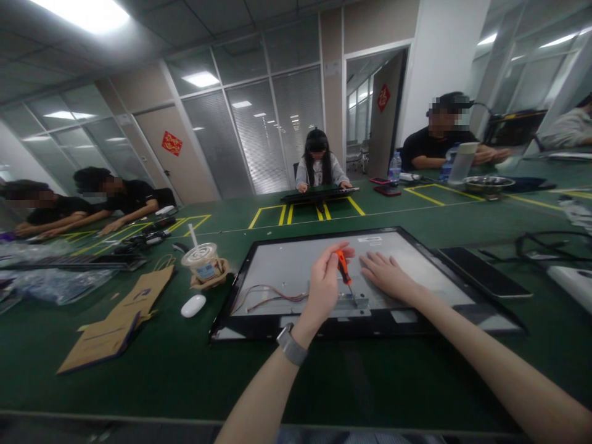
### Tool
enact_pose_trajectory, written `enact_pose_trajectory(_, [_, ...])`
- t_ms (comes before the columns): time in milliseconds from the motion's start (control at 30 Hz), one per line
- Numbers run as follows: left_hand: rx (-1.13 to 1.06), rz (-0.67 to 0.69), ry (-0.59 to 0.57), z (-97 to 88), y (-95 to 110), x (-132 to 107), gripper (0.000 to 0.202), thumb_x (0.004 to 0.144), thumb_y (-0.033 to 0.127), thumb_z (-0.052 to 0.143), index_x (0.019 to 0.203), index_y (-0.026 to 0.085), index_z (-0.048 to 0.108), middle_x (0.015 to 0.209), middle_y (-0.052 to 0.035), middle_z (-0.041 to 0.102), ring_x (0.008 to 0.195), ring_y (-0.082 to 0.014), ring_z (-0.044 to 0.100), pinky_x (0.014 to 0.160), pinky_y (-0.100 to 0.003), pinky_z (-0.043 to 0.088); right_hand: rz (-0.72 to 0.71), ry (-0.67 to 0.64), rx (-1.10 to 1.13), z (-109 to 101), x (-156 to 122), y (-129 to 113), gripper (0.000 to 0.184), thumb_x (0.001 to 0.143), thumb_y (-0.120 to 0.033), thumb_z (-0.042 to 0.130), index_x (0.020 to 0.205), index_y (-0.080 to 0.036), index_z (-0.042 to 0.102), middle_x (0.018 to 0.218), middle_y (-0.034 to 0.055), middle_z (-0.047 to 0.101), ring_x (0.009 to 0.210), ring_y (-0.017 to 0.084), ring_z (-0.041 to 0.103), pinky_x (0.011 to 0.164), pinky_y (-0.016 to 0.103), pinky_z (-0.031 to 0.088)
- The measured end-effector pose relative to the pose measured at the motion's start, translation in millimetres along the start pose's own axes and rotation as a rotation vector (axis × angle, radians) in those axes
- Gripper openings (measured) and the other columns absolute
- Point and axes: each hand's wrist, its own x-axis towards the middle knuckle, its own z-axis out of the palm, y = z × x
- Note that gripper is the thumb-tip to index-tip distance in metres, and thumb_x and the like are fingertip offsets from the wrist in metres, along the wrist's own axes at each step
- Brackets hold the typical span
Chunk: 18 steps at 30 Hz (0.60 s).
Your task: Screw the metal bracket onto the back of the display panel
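Gripping the orange screwdriver (343, 266), the left hand (327, 276) has its fingers curled; the right hand (388, 276) lies spread on the panel (277, 259), near the table's (176, 382) front edge. Sideways pressure could make the leaning tool skid off the metal bracket (361, 303) and scratch the panel; swinging the panel leftward might topple the cup (202, 262).
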Motion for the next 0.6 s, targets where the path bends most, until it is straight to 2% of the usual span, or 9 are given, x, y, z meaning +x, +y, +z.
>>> enact_pose_trajectory(133, [-0.021,-0.008,-0.03,0.1,1.5,0.3,0.031,0.097,0.035,0.051,0.119,0.02,0.066,0.109,-0.0101,0.069,0.098,-0.019,0.066,0.091,-0.035,0.051,0.005,-0.016,-0.018,-1.1,0.0,-0.2,0.058,0.099,-0.041,0.024,0.149,-0.018,0.042,0.154,0.0171,0.04,0.139,0.036,0.036,0.107,0.06,0.032])
enact_pose_trajectory(267, [0.077,0.029,0.013,2.6,5.9,-0.9,0.017,0.085,0.027,0.068,0.099,0.02,0.074,0.094,-0.0056,0.064,0.085,-0.0155,0.062,0.079,-0.028,0.051,0.005,-0.039,-0.026,-3.7,-0.3,-1.0,0.058,0.099,-0.041,0.024,0.149,-0.018,0.041,0.154,0.0171,0.04,0.139,0.036,0.036,0.108,0.059,0.032])
enact_pose_trajectory(367, [0.143,0.07,0.068,3.8,7.9,-1.9,0.012,0.082,0.027,0.072,0.091,0.021,0.076,0.092,-0.0041,0.058,0.083,-0.0141,0.059,0.076,-0.026,0.05,-0.002,-0.052,-0.03,-5.6,-0.9,-1.8,0.059,0.099,-0.039,0.022,0.15,-0.016,0.04,0.155,0.0178,0.039,0.14,0.037,0.035,0.108,0.06,0.032])
enact_pose_trajectory(533, [0.093,0.037,0.025,3.0,8.6,-2.8,0.029,0.097,0.03,0.049,0.113,0.021,0.071,0.107,-0.0074,0.064,0.097,-0.017,0.061,0.089,-0.031,0.048,0.015,-0.047,-0.014,-6.3,-1.1,-3.2,0.059,0.099,-0.039,0.022,0.149,-0.016,0.041,0.155,0.0178,0.038,0.14,0.037,0.035,0.108,0.061,0.031])
enact_pose_trajectory(600, [0.066,0.022,-0.011,2.7,8.2,-2.7,0.03,0.096,0.028,0.05,0.119,0.021,0.068,0.106,-0.0075,0.065,0.095,-0.0167,0.062,0.088,-0.031,0.049,0.018,-0.052,-0.01,-6.0,-0.9,-3.2,0.059,0.099,-0.04,0.022,0.149,-0.016,0.041,0.155,0.0182,0.038,0.14,0.037,0.034,0.108,0.061,0.031])
